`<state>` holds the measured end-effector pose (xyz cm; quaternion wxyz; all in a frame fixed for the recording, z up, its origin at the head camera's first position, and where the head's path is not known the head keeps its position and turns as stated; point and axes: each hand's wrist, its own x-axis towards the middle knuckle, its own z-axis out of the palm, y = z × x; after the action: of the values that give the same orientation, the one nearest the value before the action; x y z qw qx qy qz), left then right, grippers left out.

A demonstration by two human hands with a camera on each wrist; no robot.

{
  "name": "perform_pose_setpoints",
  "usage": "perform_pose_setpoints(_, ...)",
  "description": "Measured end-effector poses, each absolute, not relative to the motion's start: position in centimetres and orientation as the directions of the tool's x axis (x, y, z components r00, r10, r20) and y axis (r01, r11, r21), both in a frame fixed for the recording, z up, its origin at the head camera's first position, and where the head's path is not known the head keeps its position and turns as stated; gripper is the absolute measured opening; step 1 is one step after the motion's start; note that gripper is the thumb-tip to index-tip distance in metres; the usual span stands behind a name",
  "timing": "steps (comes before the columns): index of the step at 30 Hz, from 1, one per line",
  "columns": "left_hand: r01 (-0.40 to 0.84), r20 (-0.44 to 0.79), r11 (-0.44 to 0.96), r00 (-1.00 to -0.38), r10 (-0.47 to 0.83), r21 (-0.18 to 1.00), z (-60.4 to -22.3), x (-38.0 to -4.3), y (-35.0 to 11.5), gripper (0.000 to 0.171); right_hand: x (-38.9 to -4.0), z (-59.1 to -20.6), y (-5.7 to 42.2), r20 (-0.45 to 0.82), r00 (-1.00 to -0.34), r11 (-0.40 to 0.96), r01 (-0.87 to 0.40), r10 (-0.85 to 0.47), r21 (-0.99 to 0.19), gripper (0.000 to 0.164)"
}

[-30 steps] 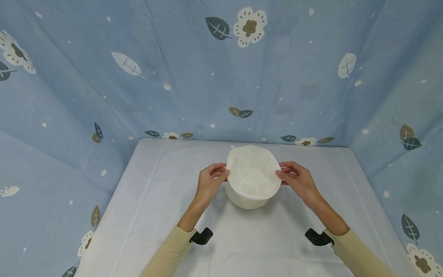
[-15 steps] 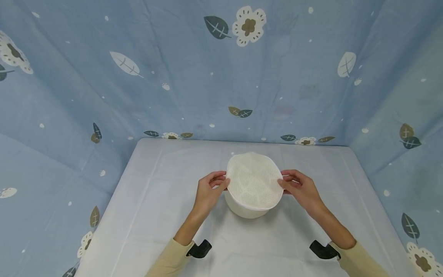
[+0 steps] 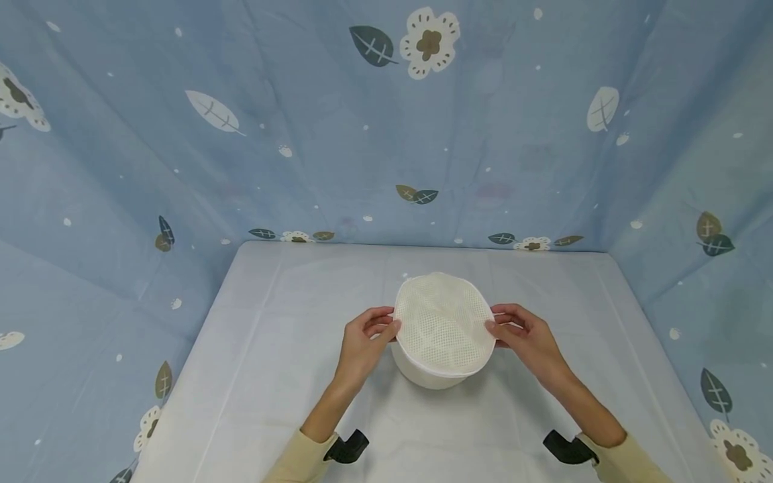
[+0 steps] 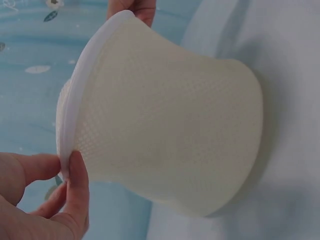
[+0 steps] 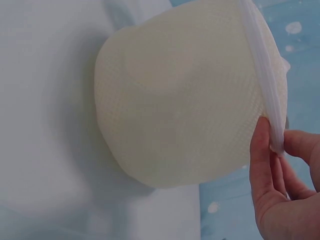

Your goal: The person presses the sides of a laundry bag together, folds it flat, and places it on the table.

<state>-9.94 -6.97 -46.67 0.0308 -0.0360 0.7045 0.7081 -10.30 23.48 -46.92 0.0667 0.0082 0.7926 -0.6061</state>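
A cream mesh laundry bag [image 3: 443,325], drum-shaped with a round top, stands on the white-covered table in the head view. White trim runs round its top edge. My left hand [image 3: 364,345] pinches that edge at the left side, thumb on top. On the opposite side my right hand [image 3: 528,342] pinches the edge in the same way. In the left wrist view the soft mesh wall [image 4: 170,110] sags inward between rim and base, and the left fingertips [image 4: 77,172] grip the trim. The right wrist view shows the ribbed white trim [image 5: 262,65] between thumb and fingers.
A white cloth [image 3: 290,376] covers the table. Blue fabric with leaves and flowers [image 3: 314,121] hangs at the back and both sides, close to the table's edges. Black wrist straps [image 3: 347,447] sit at both cuffs.
Both hands and the bag have come nearer to me, down in the head view. Both hands keep their pinch on the edge. The head view has shifted slightly.
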Motion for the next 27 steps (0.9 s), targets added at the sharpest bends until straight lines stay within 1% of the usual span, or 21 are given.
perform_pose_setpoints(5,-0.122,-0.122,-0.036,-0.992,-0.007,0.992,-46.7,-9.7,-7.1,0.034,-10.2,-47.3,23.4,-0.117,-0.990,0.271,0.093,-0.075,-0.958,0.048)
perform_pose_setpoints(11,-0.131,-0.131,-0.011,-0.991,-0.010,0.991,-47.1,-9.8,-7.2,0.038,-10.3,-47.5,23.3,-0.126,-0.990,0.290,0.102,-0.065,-0.952,0.050)
perform_pose_setpoints(27,-0.145,-0.145,0.011,-0.989,-0.015,0.989,-48.2,-10.1,-7.2,0.036,-10.8,-49.0,23.0,-0.164,-0.985,0.261,0.145,-0.054,-0.955,0.047)
